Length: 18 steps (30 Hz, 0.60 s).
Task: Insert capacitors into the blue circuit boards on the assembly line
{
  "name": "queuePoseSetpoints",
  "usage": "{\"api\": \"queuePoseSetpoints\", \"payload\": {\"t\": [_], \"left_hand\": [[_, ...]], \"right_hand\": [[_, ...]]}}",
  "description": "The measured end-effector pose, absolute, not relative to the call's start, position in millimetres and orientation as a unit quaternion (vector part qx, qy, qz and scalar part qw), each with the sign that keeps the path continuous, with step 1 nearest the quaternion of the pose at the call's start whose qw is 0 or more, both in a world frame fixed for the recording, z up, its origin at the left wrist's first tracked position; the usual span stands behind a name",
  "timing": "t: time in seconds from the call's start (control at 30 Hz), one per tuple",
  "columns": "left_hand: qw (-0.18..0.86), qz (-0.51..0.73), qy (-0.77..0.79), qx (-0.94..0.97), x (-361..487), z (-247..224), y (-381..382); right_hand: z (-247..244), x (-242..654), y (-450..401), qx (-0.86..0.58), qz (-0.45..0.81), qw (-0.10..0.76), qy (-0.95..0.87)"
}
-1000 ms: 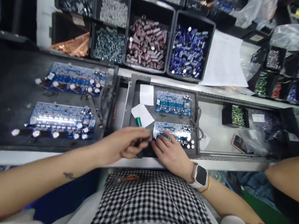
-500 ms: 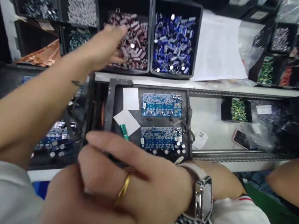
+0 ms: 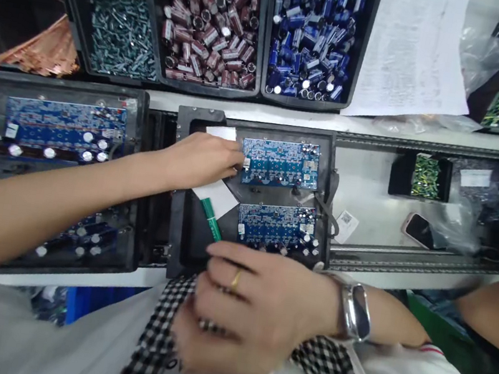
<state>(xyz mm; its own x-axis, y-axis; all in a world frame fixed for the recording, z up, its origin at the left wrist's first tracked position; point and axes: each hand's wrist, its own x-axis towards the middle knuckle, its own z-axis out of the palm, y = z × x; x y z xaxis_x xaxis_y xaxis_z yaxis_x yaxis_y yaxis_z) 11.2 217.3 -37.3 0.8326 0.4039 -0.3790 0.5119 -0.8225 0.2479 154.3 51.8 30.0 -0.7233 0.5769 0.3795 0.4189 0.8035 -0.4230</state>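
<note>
My left hand (image 3: 208, 161) reaches in from the left, fingers pressed together at the left end of the upper blue circuit board (image 3: 279, 163). Whatever lies between its fingertips is hidden. Below, my right hand (image 3: 254, 308), with a ring and a watch, is curled near my body, just under the lower circuit board (image 3: 272, 223); its contents cannot be made out. Both boards lie in a black tray (image 3: 184, 123). A green stick-like item (image 3: 211, 216) and white paper (image 3: 223, 200) rest left of the lower board. Brown cylindrical parts (image 3: 212, 29) fill a bin above.
A second tray with boards (image 3: 65, 120) stands at the left. Beside the brown parts is a bin of blue cylinders (image 3: 311, 39). To the right are a printed sheet (image 3: 412, 55), a small bin of green parts (image 3: 425, 177), a phone (image 3: 419, 230) and another person's arm (image 3: 495, 308).
My left hand has left the brown parts' bin and come down to the upper board. My right hand has moved away from the camera, toward the tray's lower edge. The view has tilted down.
</note>
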Motion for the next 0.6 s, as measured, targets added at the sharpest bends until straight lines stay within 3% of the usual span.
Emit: {"api": "queuePoseSetpoints", "payload": {"t": [0.1,0.2,0.6], "left_hand": [[0.158,-0.197,0.252,0.934,9.4,-38.0,209.6],[0.134,-0.206,0.261,0.933,9.1,-43.4,199.9],[0.078,-0.218,0.325,0.917,30.1,-43.4,184.4]], "right_hand": [[5.7,183.6,40.6,-0.282,0.105,0.247,-0.921],[-8.5,209.0,23.5,-0.365,0.136,0.21,-0.897],[-30.8,229.8,-5.6,-0.49,0.14,0.223,-0.831]]}}
